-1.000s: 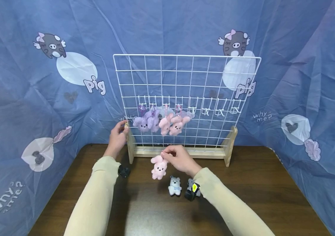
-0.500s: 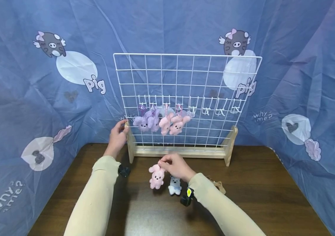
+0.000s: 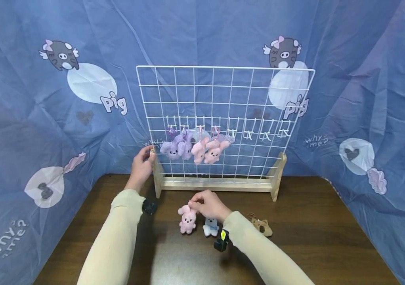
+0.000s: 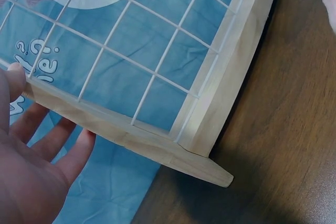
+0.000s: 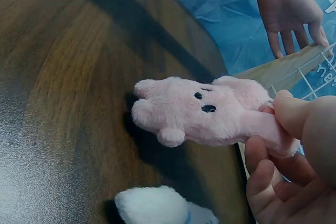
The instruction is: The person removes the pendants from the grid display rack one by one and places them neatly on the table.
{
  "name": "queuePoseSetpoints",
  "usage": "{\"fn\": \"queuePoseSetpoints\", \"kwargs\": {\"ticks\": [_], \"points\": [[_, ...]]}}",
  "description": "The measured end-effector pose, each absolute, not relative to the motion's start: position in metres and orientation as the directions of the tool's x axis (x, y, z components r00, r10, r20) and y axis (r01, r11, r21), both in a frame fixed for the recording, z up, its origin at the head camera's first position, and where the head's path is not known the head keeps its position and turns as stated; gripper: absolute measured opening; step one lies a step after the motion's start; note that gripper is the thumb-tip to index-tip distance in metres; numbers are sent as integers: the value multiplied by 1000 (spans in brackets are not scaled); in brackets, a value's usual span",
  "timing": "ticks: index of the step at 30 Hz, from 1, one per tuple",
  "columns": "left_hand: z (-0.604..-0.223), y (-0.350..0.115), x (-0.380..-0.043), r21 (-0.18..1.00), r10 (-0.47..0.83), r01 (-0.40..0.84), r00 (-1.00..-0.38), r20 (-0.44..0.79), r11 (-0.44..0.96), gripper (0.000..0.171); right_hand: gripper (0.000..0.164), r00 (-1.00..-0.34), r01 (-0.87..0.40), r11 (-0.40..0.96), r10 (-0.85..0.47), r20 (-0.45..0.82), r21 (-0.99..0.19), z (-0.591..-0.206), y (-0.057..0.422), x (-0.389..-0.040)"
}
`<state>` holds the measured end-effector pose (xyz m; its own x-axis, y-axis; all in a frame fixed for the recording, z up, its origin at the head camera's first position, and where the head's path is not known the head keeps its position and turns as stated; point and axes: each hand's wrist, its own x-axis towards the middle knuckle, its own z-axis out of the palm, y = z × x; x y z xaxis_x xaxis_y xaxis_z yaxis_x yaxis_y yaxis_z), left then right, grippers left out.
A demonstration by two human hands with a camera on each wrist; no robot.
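In the head view my right hand pinches a pink bunny plush keychain by one ear. The right wrist view has the bunny face up, feet close to the tabletop. My left hand grips the left wooden side post of a white wire grid rack, thumb on one side and fingers on the other. On the rack's hooks hang purple bunny plushes and pink bunny plushes. Beside the held bunny lies a white bear plush, partly under my right hand.
A brown plush lies on the dark wooden table, right of my forearm. Bare hooks line the rack's right half. A blue printed cloth surrounds the table on the back and sides.
My right hand has carried the pink bunny down and slightly left, toward the table in front of the rack. The brown plush has come into view; the grey one is now hidden. My left hand stays put.
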<state>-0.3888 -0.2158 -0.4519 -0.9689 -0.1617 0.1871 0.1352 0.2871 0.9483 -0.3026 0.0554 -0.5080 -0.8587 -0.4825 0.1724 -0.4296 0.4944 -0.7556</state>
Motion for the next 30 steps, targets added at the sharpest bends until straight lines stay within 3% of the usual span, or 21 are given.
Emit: {"fn": "queuePoseSetpoints", "kwargs": {"ticks": [30], "points": [[-449,-216,-386,953,-149,105,-977,152,284,42,16,-847,-469,592,-512,144,-655,-515,44,-296]]}}
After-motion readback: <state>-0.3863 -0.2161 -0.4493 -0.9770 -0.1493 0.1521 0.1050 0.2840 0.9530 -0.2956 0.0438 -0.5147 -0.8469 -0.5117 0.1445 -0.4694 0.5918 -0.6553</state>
